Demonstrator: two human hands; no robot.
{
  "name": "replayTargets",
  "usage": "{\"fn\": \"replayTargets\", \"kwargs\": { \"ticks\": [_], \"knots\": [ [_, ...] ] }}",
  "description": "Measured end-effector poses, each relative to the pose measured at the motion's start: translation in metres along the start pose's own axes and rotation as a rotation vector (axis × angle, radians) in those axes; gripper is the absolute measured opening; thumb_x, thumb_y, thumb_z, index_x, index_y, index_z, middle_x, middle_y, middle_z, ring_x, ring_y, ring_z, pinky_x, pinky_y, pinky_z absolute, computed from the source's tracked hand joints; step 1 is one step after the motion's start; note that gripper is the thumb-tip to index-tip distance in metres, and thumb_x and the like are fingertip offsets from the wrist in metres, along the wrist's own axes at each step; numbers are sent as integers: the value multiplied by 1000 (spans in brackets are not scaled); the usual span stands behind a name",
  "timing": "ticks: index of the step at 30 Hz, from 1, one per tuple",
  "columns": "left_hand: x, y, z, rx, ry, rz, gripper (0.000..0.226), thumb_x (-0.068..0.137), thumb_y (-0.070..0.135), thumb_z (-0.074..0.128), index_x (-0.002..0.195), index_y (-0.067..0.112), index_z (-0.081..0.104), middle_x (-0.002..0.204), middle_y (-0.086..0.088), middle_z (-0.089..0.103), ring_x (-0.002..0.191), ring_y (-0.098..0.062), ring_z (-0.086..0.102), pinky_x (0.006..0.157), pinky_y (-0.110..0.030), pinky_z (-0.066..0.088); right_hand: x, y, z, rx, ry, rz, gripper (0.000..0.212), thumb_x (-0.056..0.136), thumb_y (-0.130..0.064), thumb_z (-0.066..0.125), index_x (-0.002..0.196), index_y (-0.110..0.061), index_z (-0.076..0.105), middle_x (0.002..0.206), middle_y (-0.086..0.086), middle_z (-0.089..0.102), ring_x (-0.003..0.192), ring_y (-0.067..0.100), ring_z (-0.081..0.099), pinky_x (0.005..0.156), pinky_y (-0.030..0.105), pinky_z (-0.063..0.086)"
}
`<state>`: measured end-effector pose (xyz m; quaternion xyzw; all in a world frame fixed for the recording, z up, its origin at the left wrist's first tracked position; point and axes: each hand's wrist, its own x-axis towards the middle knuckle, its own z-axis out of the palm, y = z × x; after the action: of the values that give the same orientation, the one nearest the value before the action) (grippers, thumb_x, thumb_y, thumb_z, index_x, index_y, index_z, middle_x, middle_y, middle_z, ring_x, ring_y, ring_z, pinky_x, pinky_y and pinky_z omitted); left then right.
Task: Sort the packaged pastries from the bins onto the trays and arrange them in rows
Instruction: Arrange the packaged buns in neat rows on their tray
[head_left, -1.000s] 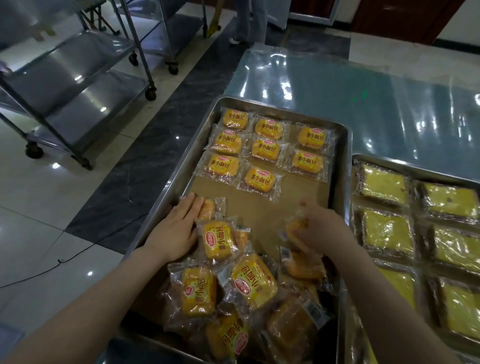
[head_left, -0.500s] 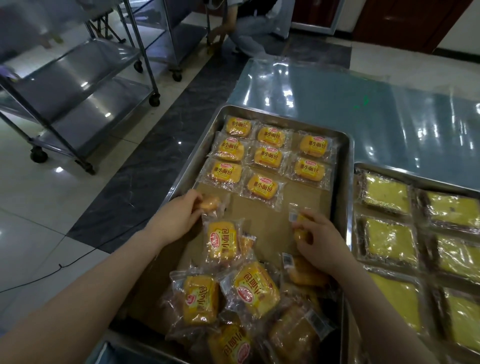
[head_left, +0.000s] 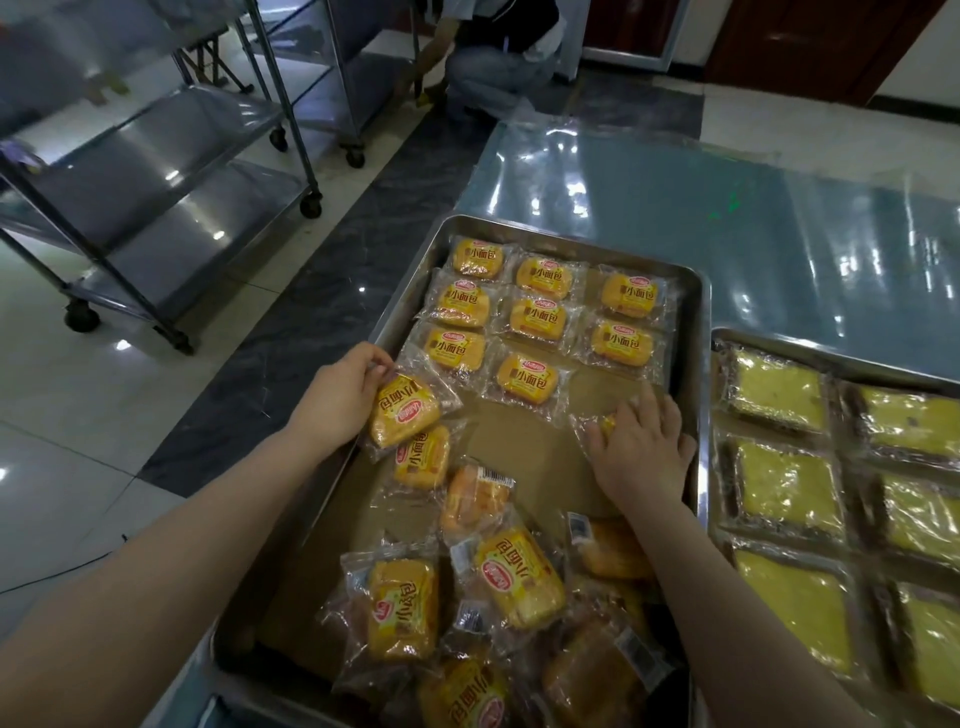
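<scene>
Left hand (head_left: 340, 400) pinches a tilted bun (head_left: 404, 415) at frame centre-left, long axis skewed to the rows (head_left: 540, 317); right hand (head_left: 641, 447), spread flat, seemingly presses another packet (head_left: 597, 425).

Orange-yellow pastry packets (head_left: 528, 380) with red logos lie on brown paper (head_left: 519, 447) in a silver tray (head_left: 704, 415).

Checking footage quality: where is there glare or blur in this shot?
Head view: bright glare streaks on the plastic-covered table and shelf cart; wrappers on the pastries glint but labels read; the near pile is dim and soft; wide-angle bending at the edges.
</scene>
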<state>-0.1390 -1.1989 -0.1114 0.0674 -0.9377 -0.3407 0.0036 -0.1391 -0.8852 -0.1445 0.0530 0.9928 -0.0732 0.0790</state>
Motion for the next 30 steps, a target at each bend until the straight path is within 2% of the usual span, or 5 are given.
{"fn": "replayTargets", "kwargs": {
  "ticks": [6, 11, 19, 26, 30],
  "knots": [
    [20, 11, -7, 96, -12, 53, 15, 95, 37, 46, 100, 25, 55, 75, 9, 60, 64, -5, 59, 51, -20, 40, 5, 3, 5, 32, 78, -164, 55, 98, -48, 31, 147, -24, 26, 161, -2, 6, 146, 21, -11, 112, 50, -9],
    [19, 15, -1, -120, -69, -2, 16, 84, 40, 62, 94, 29, 62, 81, 12, 66, 68, -1, 64, 53, -14, 47, -1, 15, 0, 193, 41, -242, 42, 92, -39, 38, 129, -24, 52, 153, 2, 34, 145, 21, 15, 116, 38, 7],
    [-10, 8, 19, -530, 148, -379, 4, 88, 22, 60, 87, 19, 58, 90, -2, 64, 81, -18, 63, 71, -33, 52, 8, 17, 6, -6, -67, -193, 57, 97, -50, 32, 149, -41, 8, 161, -4, -1, 146, 23, -3, 114, 49, 11],
    [-29, 11, 28, -787, 77, -603, 9, 90, 12, 59, 89, 9, 51, 89, -14, 65, 80, -24, 67, 62, -29, 53, 14, -15, 0, 105, 8, -36, 61, 97, -46, 37, 150, -28, 12, 160, 8, -6, 145, 31, -12, 113, 53, -4],
    [-37, 9, 32, -875, 76, -642, 11, 94, 18, 55, 91, 7, 52, 92, -17, 68, 80, -26, 70, 59, -27, 55, -10, -54, -4, 249, 95, -212, 34, 91, -43, 53, 120, -25, 53, 126, 1, 54, 116, 17, 49, 100, 38, 41]
  ]
}}
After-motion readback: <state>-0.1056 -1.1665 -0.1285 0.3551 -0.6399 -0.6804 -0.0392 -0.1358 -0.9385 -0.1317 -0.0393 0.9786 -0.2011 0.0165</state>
